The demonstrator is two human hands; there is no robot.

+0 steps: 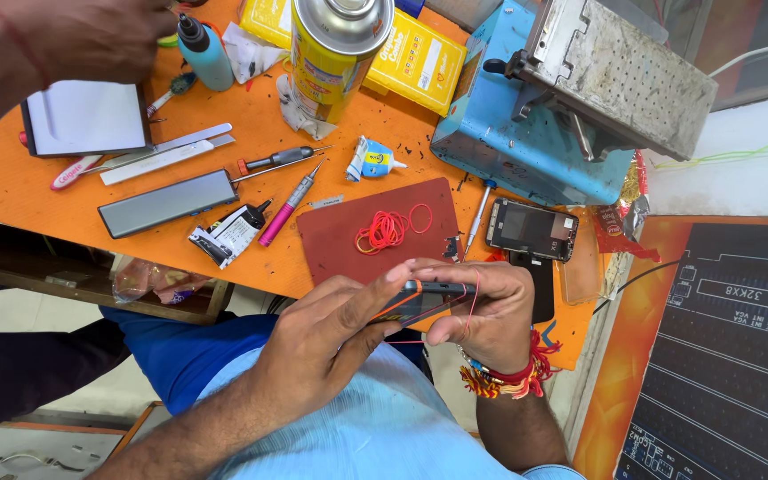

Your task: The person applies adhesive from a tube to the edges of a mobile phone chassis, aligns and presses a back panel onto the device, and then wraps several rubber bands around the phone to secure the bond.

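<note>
In the head view, at lower centre, our left hand (317, 333) and right hand (491, 311) both close on an orange-edged phone (420, 300), a red rubber band (473, 298) stretched round it. Above lies a dark red mat (331, 240) bearing loose red bands (388, 228). A yellow spray can (335, 53) stands capless at upper centre.

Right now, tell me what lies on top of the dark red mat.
On the dark red mat lies a bunch of red rubber bands. Its near edge is covered by the left hand and right hand holding a phone.
</note>
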